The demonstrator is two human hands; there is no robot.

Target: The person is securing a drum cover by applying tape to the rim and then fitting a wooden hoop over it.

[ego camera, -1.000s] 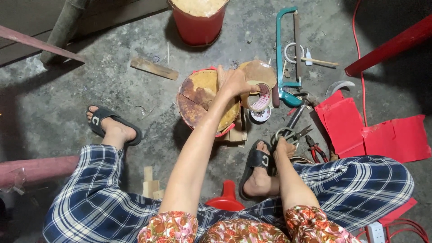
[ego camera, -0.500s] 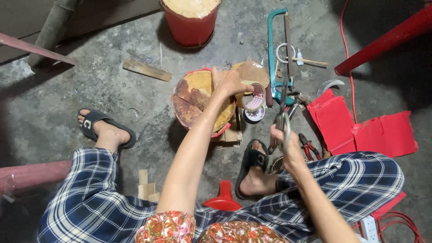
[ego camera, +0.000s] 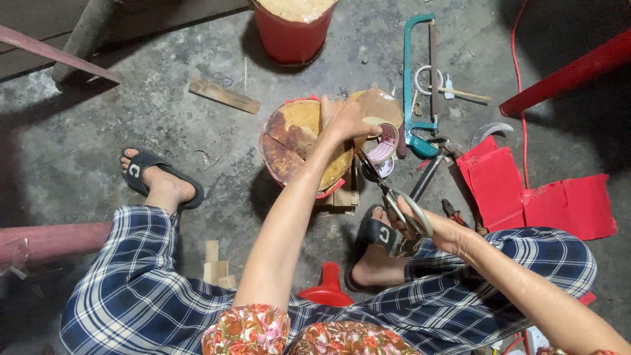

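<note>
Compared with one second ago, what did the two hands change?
The right hand rose from the tools by the sandal, took grey-handled scissors and pointed the blades toward the tape roll. The left hand stayed on the round rusty drum.

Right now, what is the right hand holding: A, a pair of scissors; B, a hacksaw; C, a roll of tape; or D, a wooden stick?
A: the right hand grips the handles of the scissors, blades pointing toward the roll of tape, while the teal hacksaw lies untouched on the floor.
</note>
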